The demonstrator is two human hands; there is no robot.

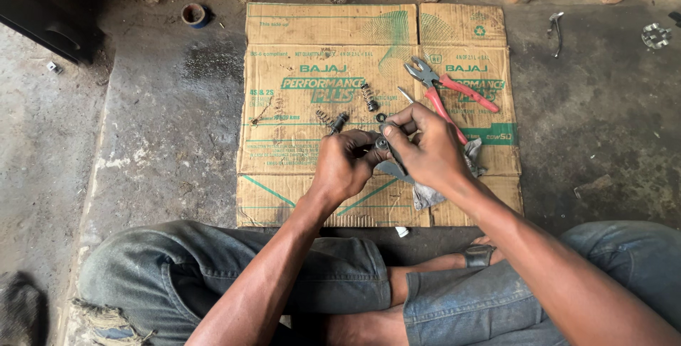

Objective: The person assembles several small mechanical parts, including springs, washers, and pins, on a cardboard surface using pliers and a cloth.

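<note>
Head view of a person seated cross-legged on a concrete floor (163,126), working over a flattened cardboard sheet (298,98). Both hands meet above the sheet's lower middle: the left hand (344,162) is closed around a small dark metal part (384,142), and the right hand (425,149) pinches the same part from the other side, fingers curled over it, so that the piece is held between them just above the cardboard. Its exact form is largely hidden by the fingers. The step in hand appears to be fitting or freeing a small component of this part; the next move likely calls for a steady left grip while the right fingertips turn or press finely. Both forearms reach forward from the knees, wrists slightly bent inward. On the sheet lie red-handled pliers (447,87) just beyond the right hand, a coil spring (368,96), a second spring (324,116), and a grey rag (433,190) beneath the right wrist.
</note>
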